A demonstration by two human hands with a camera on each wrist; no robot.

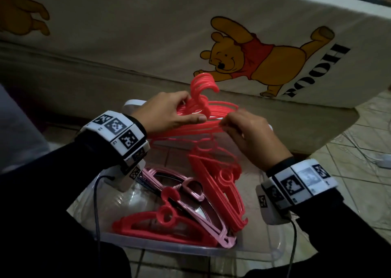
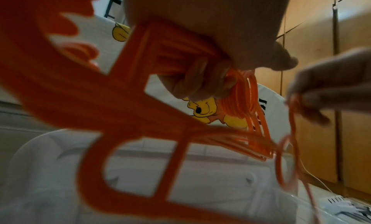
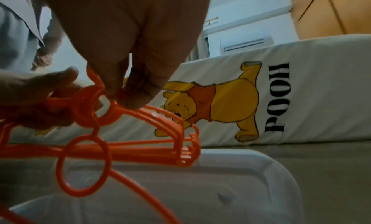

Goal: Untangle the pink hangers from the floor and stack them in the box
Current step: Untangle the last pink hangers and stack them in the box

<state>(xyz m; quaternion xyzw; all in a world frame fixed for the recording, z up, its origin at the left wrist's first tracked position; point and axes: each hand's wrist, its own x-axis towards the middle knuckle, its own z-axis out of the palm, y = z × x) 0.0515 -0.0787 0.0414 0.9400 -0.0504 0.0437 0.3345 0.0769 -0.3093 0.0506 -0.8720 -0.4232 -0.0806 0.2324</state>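
A bunch of several bright pink hangers (image 1: 203,99) hangs above the clear plastic box (image 1: 169,249), hooks pointing up and away. My left hand (image 1: 169,112) grips the bunch at the necks, fingers curled round them (image 2: 196,84). My right hand (image 1: 245,131) pinches a thin hanger bar (image 3: 144,110) at the bunch's right side. One hanger with a ring (image 3: 84,165) dangles lower from the bunch. In the box lie more bright pink hangers (image 1: 160,227) and paler pink ones (image 1: 190,188), some leaning on the right wall.
A mattress in a white sheet with a yellow bear print (image 1: 243,53) stands on edge just behind the box. The box lid (image 3: 220,172) lies beyond the box. Tiled floor (image 1: 349,171) with a white cable lies to the right.
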